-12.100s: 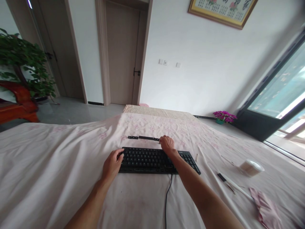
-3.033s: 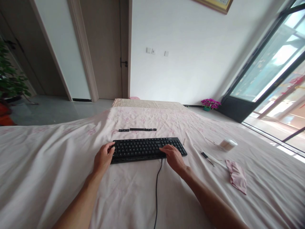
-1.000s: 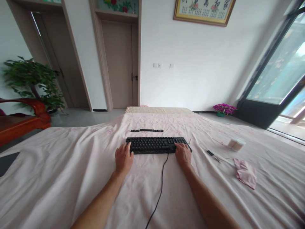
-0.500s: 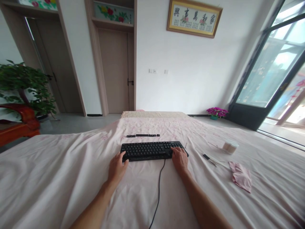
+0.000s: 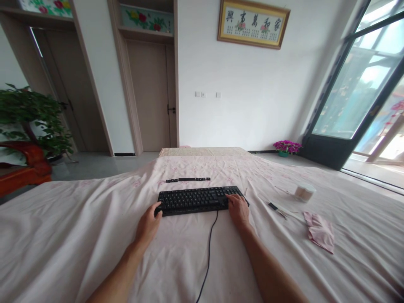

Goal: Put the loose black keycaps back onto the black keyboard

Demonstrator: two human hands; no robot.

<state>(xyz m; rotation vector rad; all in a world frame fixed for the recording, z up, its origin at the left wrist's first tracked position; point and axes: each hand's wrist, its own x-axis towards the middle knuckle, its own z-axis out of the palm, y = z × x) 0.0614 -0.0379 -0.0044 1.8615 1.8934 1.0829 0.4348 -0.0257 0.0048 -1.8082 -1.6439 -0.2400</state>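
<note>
A black computer keyboard (image 5: 192,198) lies on the pink bed-like cloth, its cable (image 5: 208,252) running toward me. My left hand (image 5: 149,222) grips the keyboard's left end, thumb at the near corner and fingers over the end. At the right end, my right hand (image 5: 239,209) is closed round the edge, with a finger stretched over the keys; its other fingers are partly hidden. Beyond the keyboard, a long black spacebar (image 5: 187,179) lies in a row with several small loose keycaps (image 5: 172,181).
To the right lie a small black-ended tool (image 5: 273,206), thin sticks, a clear round tub of cotton swabs (image 5: 304,193) and a folded pink cloth (image 5: 319,231). The wrinkled floral sheet (image 5: 94,227) covers the surface. A red wooden chair arm (image 5: 28,162) stands at the left.
The view has turned slightly. My left hand has shifted a little left, and the keyboard's left end has swung slightly toward me. My right hand stays at the right end.
</note>
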